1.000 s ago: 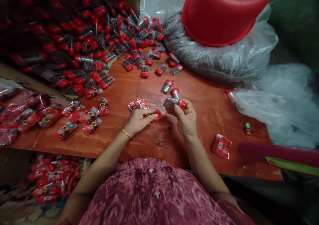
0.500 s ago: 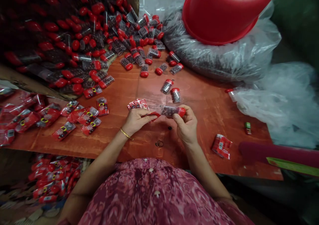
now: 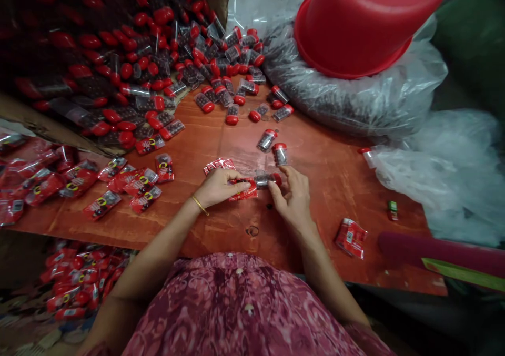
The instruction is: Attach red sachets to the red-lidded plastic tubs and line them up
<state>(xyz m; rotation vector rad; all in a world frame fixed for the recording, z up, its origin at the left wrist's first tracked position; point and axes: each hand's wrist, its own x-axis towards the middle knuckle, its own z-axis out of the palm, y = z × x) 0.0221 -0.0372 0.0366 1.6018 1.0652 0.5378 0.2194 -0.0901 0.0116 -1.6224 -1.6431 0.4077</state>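
My left hand (image 3: 219, 187), with a gold bangle at its wrist, pinches a small red printed plastic sleeve (image 3: 248, 189) over the table. From the right, my right hand (image 3: 292, 195) has its thumb and fingers around the red cap of a small clear bottle (image 3: 262, 181) with dark contents. The bottle lies on its side, its far end against the sleeve's right edge; I cannot tell whether it is inside. Just behind my left hand lie several flat red sleeves (image 3: 219, 164). Two red-capped bottles, one a tilted bottle (image 3: 267, 140), stand beyond my hands.
A large heap of red-capped bottles (image 3: 158, 77) spills from a cardboard box at back left. Wrapped packs (image 3: 138, 182) lie at left. An upturned red tub (image 3: 355, 30) sits on a filled plastic bag (image 3: 339, 103). More red sleeves (image 3: 351, 238) lie at right.
My right hand has lowered and moved the bottle slightly left, against the sleeve. The sleeve in my left hand now lies flatter, showing its printed face.
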